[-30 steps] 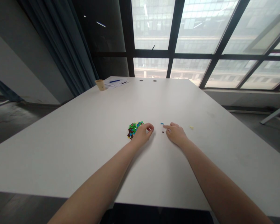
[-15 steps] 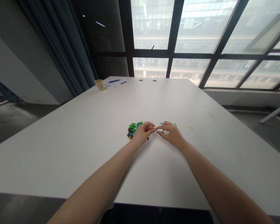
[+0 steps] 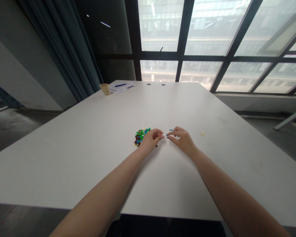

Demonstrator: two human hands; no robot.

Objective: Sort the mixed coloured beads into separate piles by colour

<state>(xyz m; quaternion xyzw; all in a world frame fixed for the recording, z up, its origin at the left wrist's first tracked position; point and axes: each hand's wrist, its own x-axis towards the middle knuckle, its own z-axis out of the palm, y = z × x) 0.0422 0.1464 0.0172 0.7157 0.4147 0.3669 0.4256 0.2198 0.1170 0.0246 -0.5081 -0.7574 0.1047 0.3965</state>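
My right hand (image 3: 182, 139) pinches a small blue toy brick (image 3: 166, 135) between thumb and index finger, just above the white table. My left hand (image 3: 151, 138) is curled close by on the left, with its thumb and index fingertips slightly apart and nothing visible between them. Partly behind the left hand lies a pile of small toy bricks (image 3: 139, 135) in green, brown, blue and yellow. A dark red brick (image 3: 156, 146) sits under the left hand. Beyond the right hand's fingers is another blue piece (image 3: 171, 130).
Pale yellow pieces (image 3: 202, 133) lie to the right on the white table (image 3: 162, 108). At the far left stand a paper cup (image 3: 105, 89) and sheets of paper (image 3: 115, 87) with a blue pen (image 3: 120, 85). Large windows rise behind the table.
My right hand has drawn slightly right with the blue brick, opening a small gap to my left fingertips. My left hand has hardly moved.
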